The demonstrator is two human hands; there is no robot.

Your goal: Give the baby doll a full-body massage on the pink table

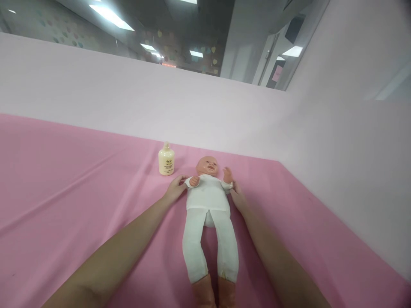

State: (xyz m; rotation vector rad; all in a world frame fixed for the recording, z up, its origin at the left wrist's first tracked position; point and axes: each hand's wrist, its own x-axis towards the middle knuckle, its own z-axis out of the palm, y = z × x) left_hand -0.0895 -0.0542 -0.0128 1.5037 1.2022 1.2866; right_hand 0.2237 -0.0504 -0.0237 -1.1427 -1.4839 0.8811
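Observation:
A baby doll in a white top and white trousers lies face up on a pink sheet. Its head points toward the far wall and its bare feet toward me. At the doll's arm on the left, my left hand is closed around the sleeve. My right hand holds the other sleeve, its fingers partly hidden behind the doll's arm. Just beyond my left hand stands a cream-coloured bottle with dark print, upright and untouched.
The pink sheet covers the surface, with some creases on the left. A white wall rises behind the doll, with a large window above. Another white wall closes off the right side.

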